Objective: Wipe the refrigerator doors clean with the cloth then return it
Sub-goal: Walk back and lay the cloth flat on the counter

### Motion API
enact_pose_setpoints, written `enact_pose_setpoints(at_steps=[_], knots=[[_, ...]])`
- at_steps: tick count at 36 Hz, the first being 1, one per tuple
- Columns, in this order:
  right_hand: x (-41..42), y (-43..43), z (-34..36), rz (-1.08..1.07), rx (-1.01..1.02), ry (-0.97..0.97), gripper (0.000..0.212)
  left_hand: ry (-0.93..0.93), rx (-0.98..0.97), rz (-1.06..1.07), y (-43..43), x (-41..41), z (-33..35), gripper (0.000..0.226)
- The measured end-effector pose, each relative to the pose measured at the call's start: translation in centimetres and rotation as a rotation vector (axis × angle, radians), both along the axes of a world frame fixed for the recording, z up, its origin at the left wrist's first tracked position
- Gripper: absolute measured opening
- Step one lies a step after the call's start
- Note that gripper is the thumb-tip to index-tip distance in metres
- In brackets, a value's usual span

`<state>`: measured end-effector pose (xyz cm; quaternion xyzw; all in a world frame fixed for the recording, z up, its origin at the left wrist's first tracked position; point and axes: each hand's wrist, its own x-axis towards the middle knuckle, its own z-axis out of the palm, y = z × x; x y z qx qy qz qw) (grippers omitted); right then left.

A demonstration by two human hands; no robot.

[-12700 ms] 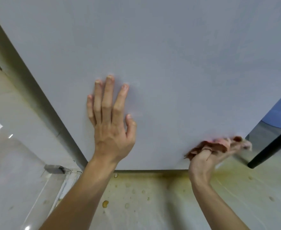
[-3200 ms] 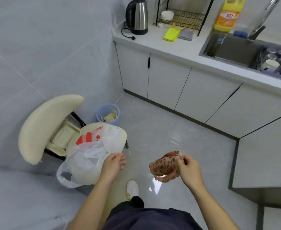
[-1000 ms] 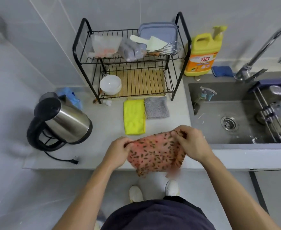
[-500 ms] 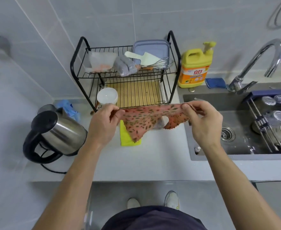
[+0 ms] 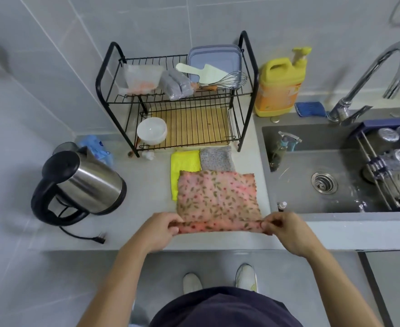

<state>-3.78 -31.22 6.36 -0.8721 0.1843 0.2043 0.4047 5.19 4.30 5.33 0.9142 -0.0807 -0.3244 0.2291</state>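
Pink floral cloth (image 5: 217, 199) spread on countertop (image 5: 147, 185), overlapping yellow cloth (image 5: 182, 166) and grey cloth (image 5: 216, 159). Near corners pinched by left hand (image 5: 162, 230) and right hand (image 5: 286, 230), fingers curled. Near edge best folded evenly, corners aligned, released flat, clear of sink (image 5: 335, 173).

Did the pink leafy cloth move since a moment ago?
Yes. The pink cloth went down from in front of the dish rack onto the countertop.

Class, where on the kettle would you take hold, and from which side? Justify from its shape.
Probably the black loop handle, from the front left. The kettle stands with that handle turned that way, and its round steel body offers no hold.
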Motion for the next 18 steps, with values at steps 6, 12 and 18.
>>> enact_pose_setpoints(at_steps=[6, 12, 18], knots=[[-0.3, -1.0, -0.7, 0.162, -0.019, 0.219, 0.024, 0.194, 0.114, -0.118, -0.1, -0.5, -1.3, 0.019], [2.0, -1.0, -1.2, 0.103, -0.072, 0.174, 0.019, 0.009, 0.031, 0.007, -1.5, 1.0, -1.0, 0.024], [5.4, -0.4, -1.6, -0.065, -0.151, 0.047, 0.015, -0.209, -0.106, 0.106, -4.3, 3.7, -1.3, 0.027]])
